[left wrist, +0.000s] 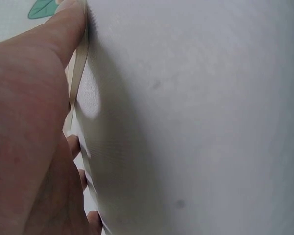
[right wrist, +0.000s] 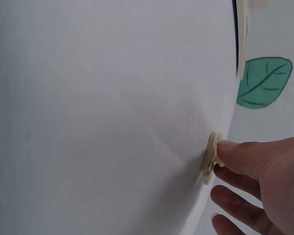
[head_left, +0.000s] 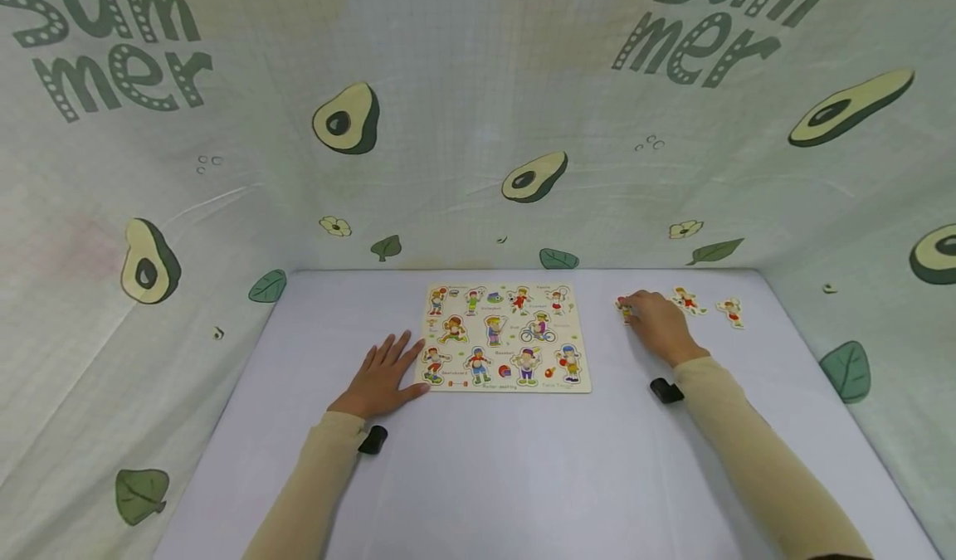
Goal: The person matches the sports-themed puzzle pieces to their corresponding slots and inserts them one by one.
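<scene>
A wooden puzzle board (head_left: 478,300) printed with children playing sports lies flat on the table. At its left edge my left hand (head_left: 381,377) rests palm down with fingers spread, thumb and fingertip at the board's border. To the right of the board, my right hand (head_left: 657,323) pinches a small wooden puzzle piece (head_left: 623,308) between thumb and fingers. In the right wrist view this puzzle piece (right wrist: 210,154) shows edge-on, close over the tabletop, the other fingers loosely bent below. Two more figure pieces lie beyond that hand, a running figure (head_left: 687,300) and another figure (head_left: 731,313).
The white table (head_left: 508,469) ends at a back wall (head_left: 448,211) of cloth printed with avocados and leaves. Black wrist cameras sit by the left wrist (head_left: 373,440) and by the right wrist (head_left: 665,391).
</scene>
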### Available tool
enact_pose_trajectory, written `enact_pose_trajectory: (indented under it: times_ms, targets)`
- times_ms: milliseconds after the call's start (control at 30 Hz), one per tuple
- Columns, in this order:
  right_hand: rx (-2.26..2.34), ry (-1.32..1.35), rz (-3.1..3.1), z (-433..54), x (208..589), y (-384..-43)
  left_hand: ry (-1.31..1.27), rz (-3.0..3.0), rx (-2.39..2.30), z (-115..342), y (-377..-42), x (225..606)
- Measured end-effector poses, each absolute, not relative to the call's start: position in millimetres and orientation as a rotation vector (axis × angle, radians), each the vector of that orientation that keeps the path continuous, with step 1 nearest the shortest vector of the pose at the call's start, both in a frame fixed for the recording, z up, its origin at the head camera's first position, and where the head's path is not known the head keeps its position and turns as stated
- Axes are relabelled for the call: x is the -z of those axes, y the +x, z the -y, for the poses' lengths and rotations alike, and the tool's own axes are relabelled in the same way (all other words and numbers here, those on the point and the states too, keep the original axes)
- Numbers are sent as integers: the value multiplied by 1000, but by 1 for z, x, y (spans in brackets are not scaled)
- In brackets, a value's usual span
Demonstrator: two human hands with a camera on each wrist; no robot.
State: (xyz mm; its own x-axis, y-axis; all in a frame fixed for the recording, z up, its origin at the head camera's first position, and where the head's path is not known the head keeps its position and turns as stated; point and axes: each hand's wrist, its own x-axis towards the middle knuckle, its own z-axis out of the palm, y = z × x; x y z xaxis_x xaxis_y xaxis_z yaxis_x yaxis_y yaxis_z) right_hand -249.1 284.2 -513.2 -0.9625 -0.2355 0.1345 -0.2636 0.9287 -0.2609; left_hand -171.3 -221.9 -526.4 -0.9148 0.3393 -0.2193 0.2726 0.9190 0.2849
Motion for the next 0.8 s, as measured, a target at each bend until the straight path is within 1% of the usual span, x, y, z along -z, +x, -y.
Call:
enact_pose_trajectory:
  times_ms: [233, 800]
  targets:
    - [-412, 402, 2942, -279, 514, -252, 450, -2809, -359, 222, -172, 525]
    - [-418, 303, 2964, -273, 512, -264, 473, -2824, -356, 223, -174, 531]
